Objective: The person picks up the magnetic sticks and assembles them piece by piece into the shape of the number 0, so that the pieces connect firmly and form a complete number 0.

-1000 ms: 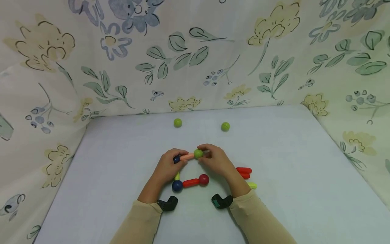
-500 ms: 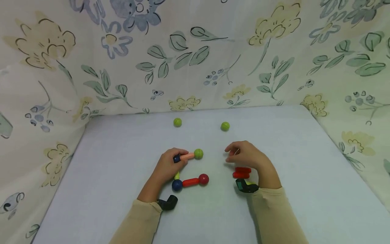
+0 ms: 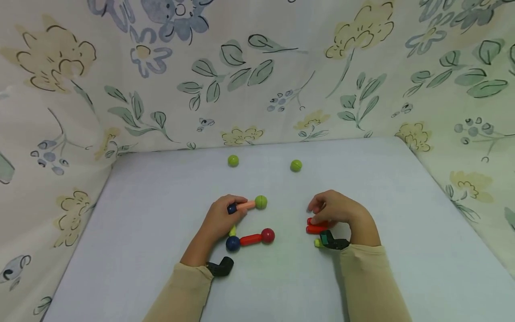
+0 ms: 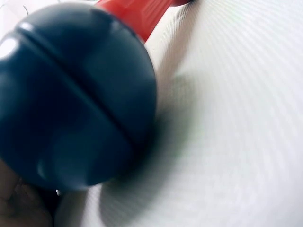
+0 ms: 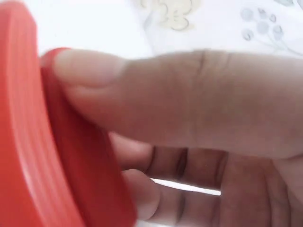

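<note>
Nearest the person, the dark blue ball [image 3: 233,243] joins a red stick [image 3: 251,239] that ends at a dark red ball [image 3: 268,235]; this row runs left to right, with a short yellow-green stick [image 3: 232,231] rising from the blue ball toward the left hand [image 3: 220,219].

To the right of the dark red ball lie two red sticks [image 3: 315,226], side by side, long axes left to right. The right hand [image 3: 335,209] sits directly over them and is by far the nearer hand; its grip is narrow, thumb [image 5: 156,101] and curled fingers pinching one ribbed red stick [image 5: 71,156]. A yellow-green stick end [image 3: 317,243] shows just nearer than the pair.

Beyond the dark red ball, the left hand's grip holds the dark blue end [image 3: 232,209] of a pale orange stick [image 3: 246,205], tipped with a green ball [image 3: 260,202].

Farthest, two loose green balls [image 3: 233,160] [image 3: 296,165] rest on the smooth pale table [image 3: 402,232], before a flowered cloth [image 3: 257,71]. All pieces look like hard, glossy plastic.
</note>
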Demonstrator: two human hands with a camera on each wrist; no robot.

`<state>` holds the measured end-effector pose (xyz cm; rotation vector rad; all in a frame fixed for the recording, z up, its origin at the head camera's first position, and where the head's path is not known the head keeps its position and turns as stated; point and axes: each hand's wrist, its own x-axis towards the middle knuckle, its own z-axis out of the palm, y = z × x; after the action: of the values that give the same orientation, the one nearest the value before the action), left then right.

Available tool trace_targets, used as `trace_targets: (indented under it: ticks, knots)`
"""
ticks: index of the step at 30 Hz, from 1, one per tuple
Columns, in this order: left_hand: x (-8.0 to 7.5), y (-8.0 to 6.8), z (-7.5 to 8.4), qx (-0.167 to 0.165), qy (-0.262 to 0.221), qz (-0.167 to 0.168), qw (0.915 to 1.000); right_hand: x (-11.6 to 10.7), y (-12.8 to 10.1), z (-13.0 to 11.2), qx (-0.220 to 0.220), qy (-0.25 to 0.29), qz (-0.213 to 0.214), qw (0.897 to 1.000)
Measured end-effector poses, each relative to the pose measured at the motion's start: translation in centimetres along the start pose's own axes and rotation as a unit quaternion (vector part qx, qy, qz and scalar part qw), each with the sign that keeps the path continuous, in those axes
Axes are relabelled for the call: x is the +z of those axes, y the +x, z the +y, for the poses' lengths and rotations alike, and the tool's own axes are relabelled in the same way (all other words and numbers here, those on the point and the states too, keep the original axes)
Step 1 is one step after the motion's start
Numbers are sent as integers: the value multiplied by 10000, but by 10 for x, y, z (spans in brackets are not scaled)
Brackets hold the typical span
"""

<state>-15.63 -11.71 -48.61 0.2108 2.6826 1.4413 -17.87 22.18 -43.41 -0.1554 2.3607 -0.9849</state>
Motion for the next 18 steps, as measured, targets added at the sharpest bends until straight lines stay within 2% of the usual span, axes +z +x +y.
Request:
trace_targets:
  ticks: [8,13,18]
  knots:
    - [0,-2,2,-130,-24,-32,9999,24,18,-26,-86,-641,808,9946]
    - [0,-2,2,-191,-4,-71,9998,48,28,-47,-375,-932,969,9902]
    - [1,-2,3,-91,15,-109,9999,63,33,-55,-760,-1085,1107,9850]
